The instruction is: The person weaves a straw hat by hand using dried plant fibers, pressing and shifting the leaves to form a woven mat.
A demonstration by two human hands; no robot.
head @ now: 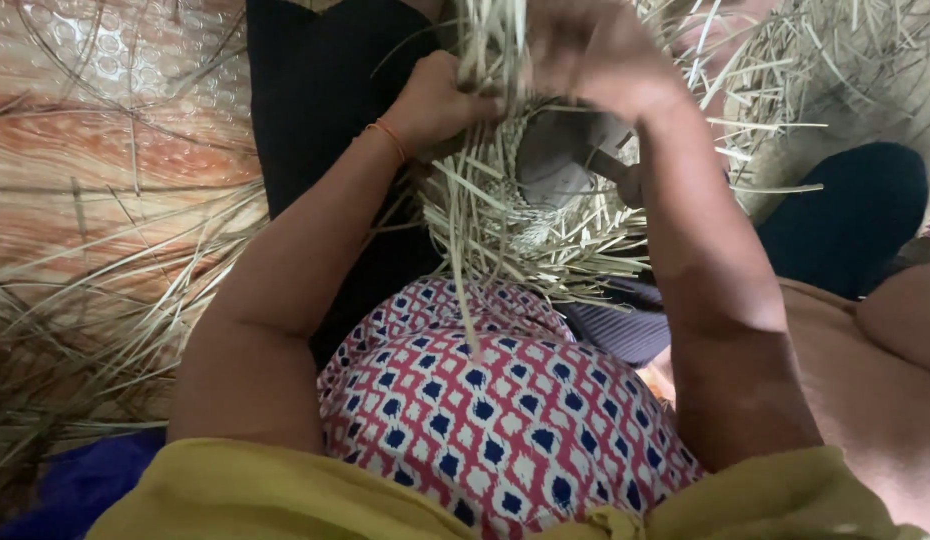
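While weaving, my 2 hands grip straw.
Left hand [440,100] and right hand [595,55] pinch light, springy, brittle strips [485,40] above the half-woven basket [515,215].

No packages, labels, signs or screens are to be seen in the head view. Nothing boxed, wrapped, printed or lit is shown anywhere in it.
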